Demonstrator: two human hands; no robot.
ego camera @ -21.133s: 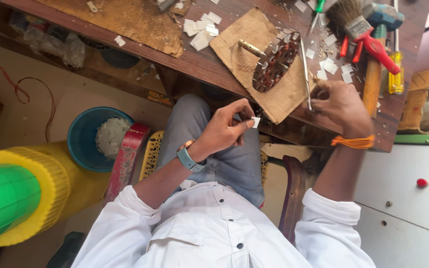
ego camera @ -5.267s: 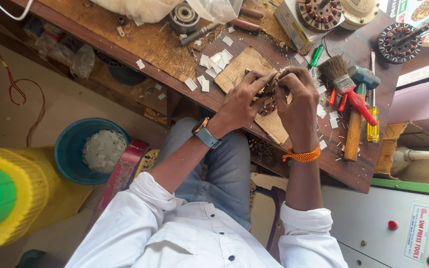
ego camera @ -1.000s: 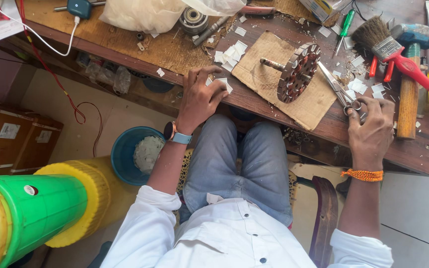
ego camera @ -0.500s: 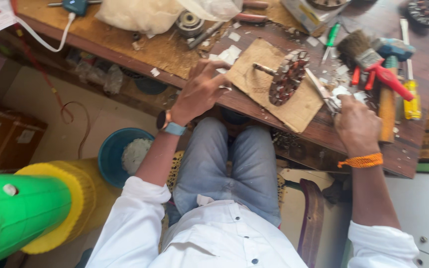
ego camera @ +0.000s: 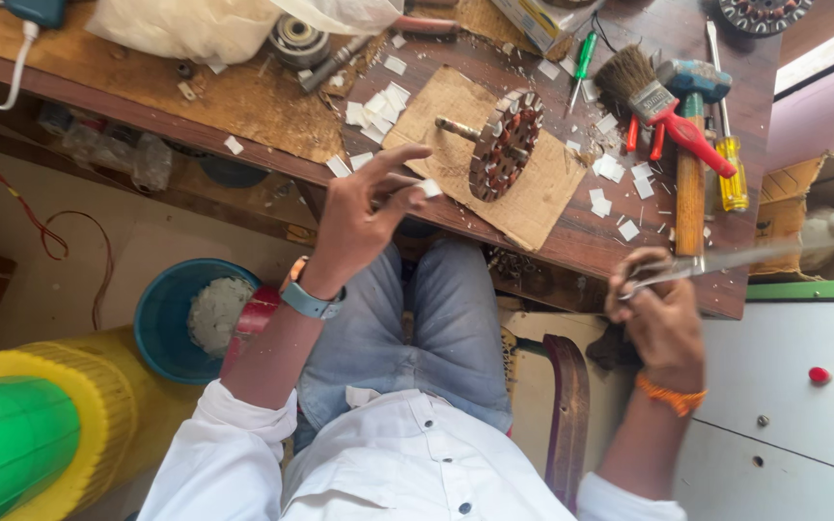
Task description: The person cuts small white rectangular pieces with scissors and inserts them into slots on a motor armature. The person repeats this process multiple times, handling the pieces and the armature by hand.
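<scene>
My left hand (ego camera: 364,217) pinches a small white paper piece (ego camera: 430,187) between thumb and fingers, just off the near edge of the wooden workbench (ego camera: 263,106). My right hand (ego camera: 658,314) grips a pair of scissors (ego camera: 716,262) whose blades point right, below the bench's front edge. A round slotted motor core (ego camera: 502,145) with a shaft lies on a brown cardboard sheet (ego camera: 533,198) on the bench, between the two hands and farther away.
Several white paper pieces (ego camera: 378,104) lie scattered on the bench. A brush with a red handle (ego camera: 653,101), a hammer (ego camera: 692,145), a yellow screwdriver (ego camera: 731,178) and a green screwdriver (ego camera: 581,60) lie at right. A blue bucket (ego camera: 171,318) stands below left.
My left hand has lifted a white paper piece off the bench toward me. My right hand has drawn back from the bench with the scissors in it.
</scene>
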